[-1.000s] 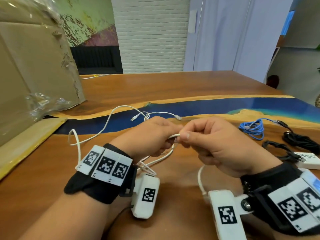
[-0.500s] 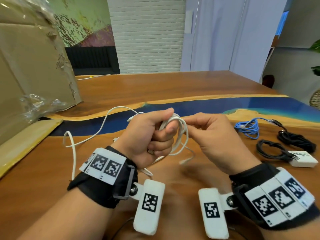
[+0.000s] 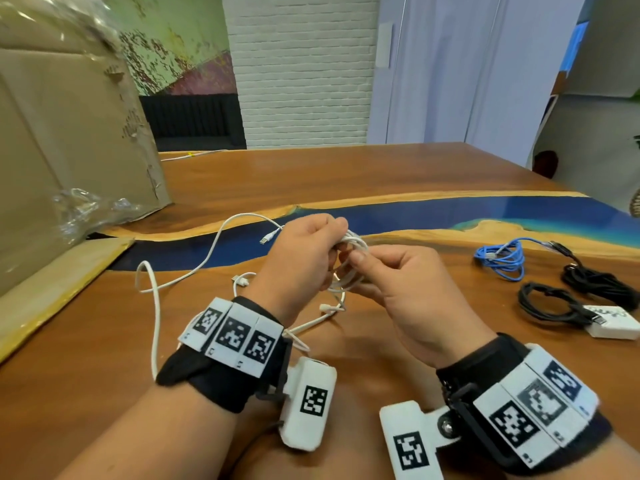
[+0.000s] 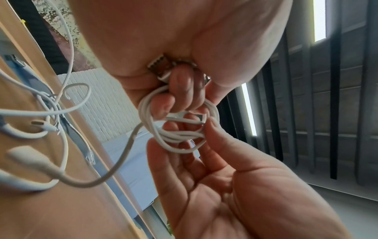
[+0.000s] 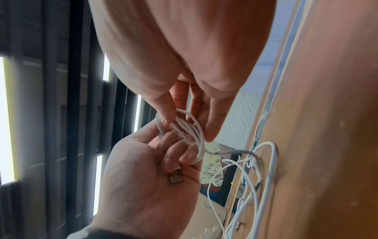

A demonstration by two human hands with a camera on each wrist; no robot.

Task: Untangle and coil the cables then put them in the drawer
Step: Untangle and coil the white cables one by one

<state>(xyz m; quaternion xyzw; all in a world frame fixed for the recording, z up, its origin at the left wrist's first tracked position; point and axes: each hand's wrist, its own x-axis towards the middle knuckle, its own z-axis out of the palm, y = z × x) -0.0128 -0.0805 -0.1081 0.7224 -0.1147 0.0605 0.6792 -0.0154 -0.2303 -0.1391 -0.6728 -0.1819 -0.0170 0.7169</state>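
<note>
coiling step: my left hand [image 3: 304, 258] grips white cable coil [image 3: 349, 268], right hand [image 3: 398, 282] pinches loop; next, wind loose tail trailing left.

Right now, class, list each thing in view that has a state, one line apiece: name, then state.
White cable: partly coiled, looped round the left hand's fingers.
Left hand: grips the coil.
Right hand: pinches the coil.
Loose white cables: uncoiled, on the table.
Blue cable: bundled.
Black cables: coiled.

white charger [image 3: 613, 326] cut off, loose plug [image 4: 26, 157] blurred
</note>
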